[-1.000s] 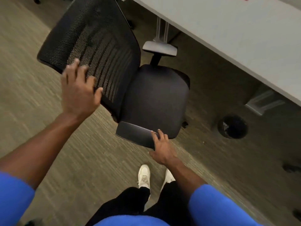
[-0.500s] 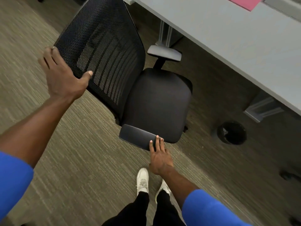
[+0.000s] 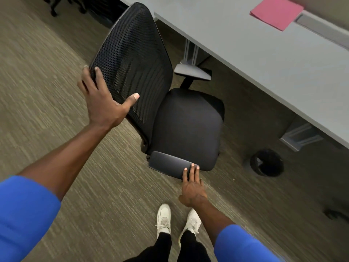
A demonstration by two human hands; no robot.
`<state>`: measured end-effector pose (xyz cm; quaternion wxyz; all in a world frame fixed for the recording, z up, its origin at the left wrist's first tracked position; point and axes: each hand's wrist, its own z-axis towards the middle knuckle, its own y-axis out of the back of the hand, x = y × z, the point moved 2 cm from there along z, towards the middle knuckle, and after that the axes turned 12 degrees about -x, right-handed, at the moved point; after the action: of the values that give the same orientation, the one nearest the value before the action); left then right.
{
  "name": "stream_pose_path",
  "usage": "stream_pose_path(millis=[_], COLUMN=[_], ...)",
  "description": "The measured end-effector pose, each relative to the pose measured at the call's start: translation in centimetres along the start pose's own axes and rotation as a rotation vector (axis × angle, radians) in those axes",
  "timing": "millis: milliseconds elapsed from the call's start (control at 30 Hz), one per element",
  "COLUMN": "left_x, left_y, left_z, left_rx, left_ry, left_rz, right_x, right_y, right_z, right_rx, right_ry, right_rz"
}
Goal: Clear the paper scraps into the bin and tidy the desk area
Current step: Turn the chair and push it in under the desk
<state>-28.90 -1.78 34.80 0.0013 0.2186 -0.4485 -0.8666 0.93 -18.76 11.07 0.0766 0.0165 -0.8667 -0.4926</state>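
Observation:
A black office chair [image 3: 187, 125] with a mesh backrest [image 3: 132, 53] stands on the carpet beside the grey desk [image 3: 255, 53]. My left hand [image 3: 102, 99] grips the backrest's top corner, thumb on the mesh front and fingers wrapped over the edge. My right hand [image 3: 191, 186] rests with flat fingertips on the end of the near armrest [image 3: 166, 164], not wrapped around it. A small black bin [image 3: 267, 162] sits on the floor under the desk edge, with a pale scrap visible inside.
A pink paper sheet [image 3: 276, 11] lies on the desk at the top right. The desk's metal leg [image 3: 300, 138] stands just behind the bin. Another chair's wheeled base [image 3: 54, 10] shows at the top left. My white shoes [image 3: 177, 222] are behind the chair.
My left hand slid from the back of the mesh to the backrest's top corner and closed on it. The view has lifted, showing more of the desk and the pink sheet.

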Motion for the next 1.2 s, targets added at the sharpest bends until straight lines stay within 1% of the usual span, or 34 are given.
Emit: stream_pose_path(millis=[267,400,500,567,733,867,967,1067,1133,1200], left_x=[-3.5,-4.5,-5.8,-6.6,-8.3,-9.5,-10.7,-12.1,-12.6,-12.6], left_y=[-0.1,0.0,0.1,0.2,1.1,2.2,3.0,3.5,3.7,3.5], left_z=[-2.1,-3.7,-4.6,-5.3,-7.1,-8.9,-10.9,-12.6,-13.1,-12.8], left_rx=[0.095,0.123,0.139,0.152,0.16,0.158,0.151,0.083,0.04,0.02], left_ry=[-0.058,-0.111,-0.133,-0.141,-0.183,-0.236,-0.272,-0.315,-0.381,-0.466], left_rz=[-0.05,-0.091,-0.12,-0.156,-0.289,-0.349,-0.397,-0.459,-0.511,-0.549], right_x=[-5.7,-7.5,-7.5,-6.3,-0.9,3.4,4.9,5.1,4.8,4.3], right_y=[1.9,3.7,5.8,7.6,13.1,17.7,20.0,21.6,22.2,22.5], right_z=[1.2,1.7,2.2,2.3,2.4,1.0,-0.4,-2.6,-3.7,-4.4], right_rx=[-0.053,-0.065,-0.141,-0.225,-0.501,-0.809,-0.987,-1.163,-1.256,-1.309], right_ry=[-0.096,-0.213,-0.251,-0.221,-0.131,-0.053,-0.06,-0.108,-0.145,-0.177], right_rz=[-0.019,0.058,0.136,0.218,0.458,0.609,0.633,0.665,0.644,0.605])
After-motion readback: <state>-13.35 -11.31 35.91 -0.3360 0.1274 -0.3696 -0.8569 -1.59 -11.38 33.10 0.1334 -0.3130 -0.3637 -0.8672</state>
